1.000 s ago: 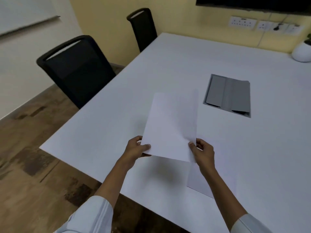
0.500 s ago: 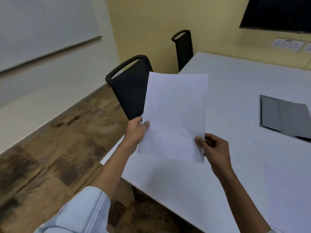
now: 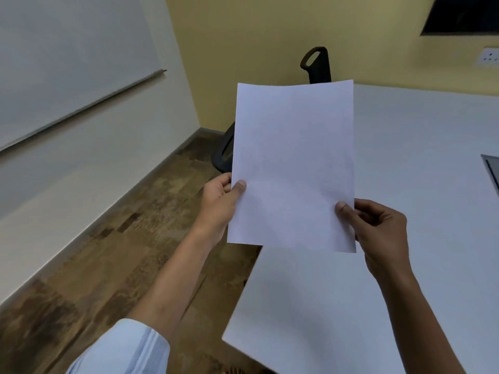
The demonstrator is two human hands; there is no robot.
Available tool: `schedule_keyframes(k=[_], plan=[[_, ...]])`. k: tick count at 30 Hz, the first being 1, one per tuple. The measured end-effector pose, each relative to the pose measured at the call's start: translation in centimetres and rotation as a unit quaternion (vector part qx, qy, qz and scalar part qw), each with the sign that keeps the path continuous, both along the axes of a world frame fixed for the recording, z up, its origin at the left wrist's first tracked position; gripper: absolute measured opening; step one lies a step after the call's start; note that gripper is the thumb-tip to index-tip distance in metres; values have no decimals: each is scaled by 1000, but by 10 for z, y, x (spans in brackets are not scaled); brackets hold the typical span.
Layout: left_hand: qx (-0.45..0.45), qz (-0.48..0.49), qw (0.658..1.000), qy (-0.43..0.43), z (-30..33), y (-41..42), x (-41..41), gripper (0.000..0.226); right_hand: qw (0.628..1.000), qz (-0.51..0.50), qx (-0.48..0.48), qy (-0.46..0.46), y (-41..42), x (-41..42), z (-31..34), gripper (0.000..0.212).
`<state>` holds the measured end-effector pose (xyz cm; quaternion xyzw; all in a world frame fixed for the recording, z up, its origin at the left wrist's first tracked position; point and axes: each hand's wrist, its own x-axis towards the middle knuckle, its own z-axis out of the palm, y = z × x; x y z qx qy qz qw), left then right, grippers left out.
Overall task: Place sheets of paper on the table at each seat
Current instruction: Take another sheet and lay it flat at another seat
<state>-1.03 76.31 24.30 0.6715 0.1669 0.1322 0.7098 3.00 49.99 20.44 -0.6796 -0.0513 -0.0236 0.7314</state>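
Observation:
A blank white sheet of paper [image 3: 293, 163] is held upright in the air over the left edge of the white table [image 3: 421, 184]. My left hand [image 3: 220, 203] pinches its lower left edge, thumb on the front. Holding the lower right corner is my right hand [image 3: 378, 228], thumb also on the front. The sheet touches nothing else. It hides most of the nearer black chair [image 3: 224, 149] beside the table.
A second black chair [image 3: 317, 64] stands farther along the table's left side by the yellow wall. A grey inset panel [image 3: 492, 168] shows at the right edge. Wooden floor lies to the left, with a whiteboard [image 3: 67, 58] on the white wall.
The sheet has risen from low over the table to upright, and has shifted left toward the table's left edge. My view has swung left; the sheet lying on the table has left the frame.

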Motion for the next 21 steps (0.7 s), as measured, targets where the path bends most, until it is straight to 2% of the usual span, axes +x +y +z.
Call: schedule_keyframes(k=[12,21], plan=[[7,-129,992,12,19,171,143,12,994,-109,-25,6,157,83,24,6],[-14,-271,962,-5,41,254,263,14,972,-221,-74,11,244,136,52,10]])
